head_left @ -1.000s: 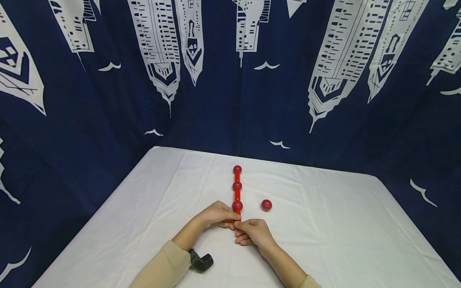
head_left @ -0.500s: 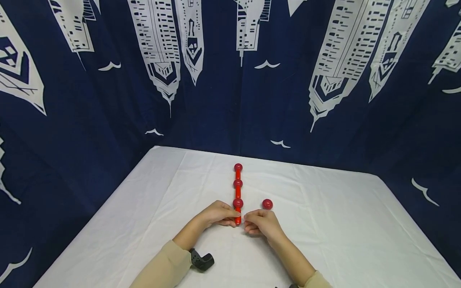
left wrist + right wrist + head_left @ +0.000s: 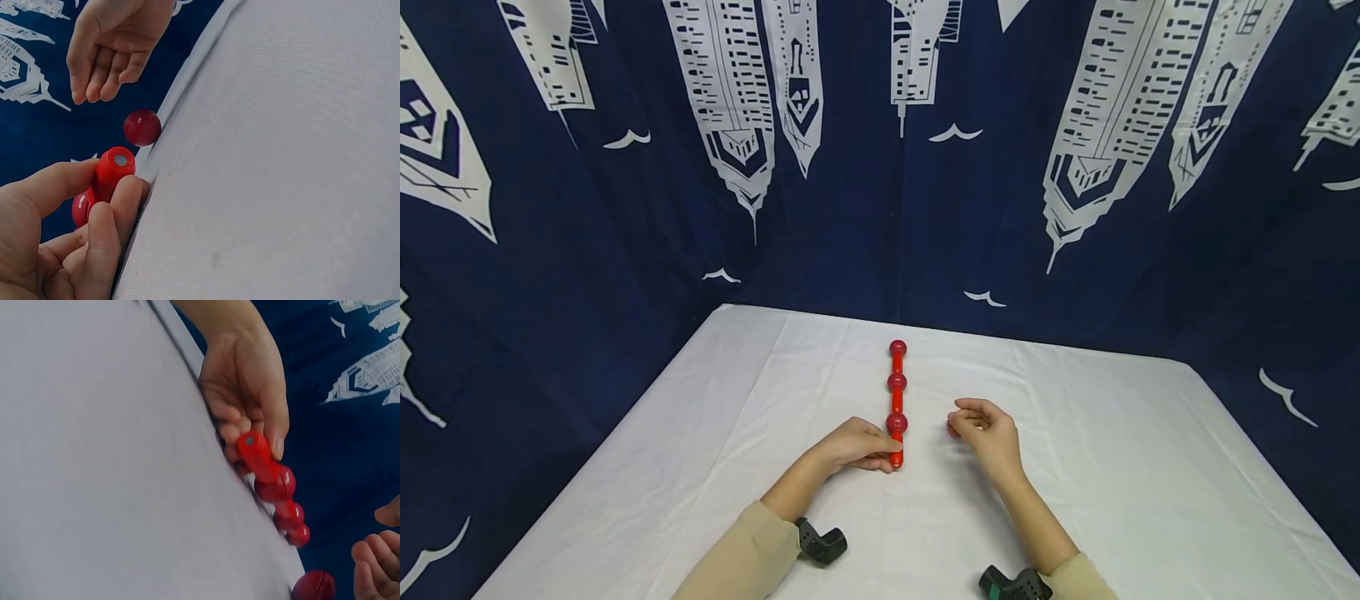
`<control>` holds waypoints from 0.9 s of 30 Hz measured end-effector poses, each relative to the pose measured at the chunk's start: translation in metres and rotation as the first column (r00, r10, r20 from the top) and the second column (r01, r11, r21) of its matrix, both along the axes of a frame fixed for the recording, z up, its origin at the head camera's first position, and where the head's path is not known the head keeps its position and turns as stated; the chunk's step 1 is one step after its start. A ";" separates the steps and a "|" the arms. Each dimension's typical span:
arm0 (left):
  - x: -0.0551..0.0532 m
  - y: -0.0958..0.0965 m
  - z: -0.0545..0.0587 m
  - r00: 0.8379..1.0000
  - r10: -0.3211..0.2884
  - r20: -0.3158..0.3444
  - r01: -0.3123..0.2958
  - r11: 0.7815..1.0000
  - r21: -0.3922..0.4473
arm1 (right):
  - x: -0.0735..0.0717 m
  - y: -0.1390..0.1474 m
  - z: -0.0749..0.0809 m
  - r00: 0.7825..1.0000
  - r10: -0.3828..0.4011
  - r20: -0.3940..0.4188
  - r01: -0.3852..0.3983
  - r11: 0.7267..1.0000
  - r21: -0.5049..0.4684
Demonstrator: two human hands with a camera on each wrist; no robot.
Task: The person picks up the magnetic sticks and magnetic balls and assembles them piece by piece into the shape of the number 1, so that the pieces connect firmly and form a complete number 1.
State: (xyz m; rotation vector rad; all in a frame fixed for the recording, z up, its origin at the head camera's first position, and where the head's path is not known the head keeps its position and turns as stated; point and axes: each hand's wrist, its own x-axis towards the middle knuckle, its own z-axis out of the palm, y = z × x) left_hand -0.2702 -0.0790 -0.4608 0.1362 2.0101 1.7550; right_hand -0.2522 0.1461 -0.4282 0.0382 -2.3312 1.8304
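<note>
A straight chain of red balls (image 3: 897, 382) joined by red rods lies on the white-covered table. My left hand (image 3: 853, 446) pinches the rod at its near end (image 3: 897, 459) between thumb and fingers. A round metal spot shows on the rod's free tip (image 3: 120, 160) in the left wrist view. Right of the chain, my right hand (image 3: 992, 437) hovers at a loose red ball (image 3: 951, 428), mostly covering it in the head view. From the left wrist, this ball (image 3: 142, 128) appears apart from the extended fingers of the right hand (image 3: 122, 47).
A white cloth covers the table (image 3: 1120, 467). Behind it hangs a dark blue curtain (image 3: 850, 233) printed with white buildings and birds. Black wrist devices sit at the left sleeve (image 3: 823, 543) and the right sleeve (image 3: 1015, 583).
The right hand has let go of the chain's near end and moved right and away to the loose ball, its fingers spreading. The left hand still pinches the rod.
</note>
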 end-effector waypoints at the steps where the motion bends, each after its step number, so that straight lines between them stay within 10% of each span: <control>1: 0.000 0.000 0.000 1.000 0.000 0.003 0.000 1.000 0.003 | -0.001 0.002 -0.001 1.000 -0.017 -0.022 0.018 1.000 0.024; 27: 0.001 -0.001 0.001 1.000 -0.015 -0.014 0.015 1.000 0.012 | -0.017 0.015 -0.043 0.998 -0.034 -0.061 0.049 0.962 0.267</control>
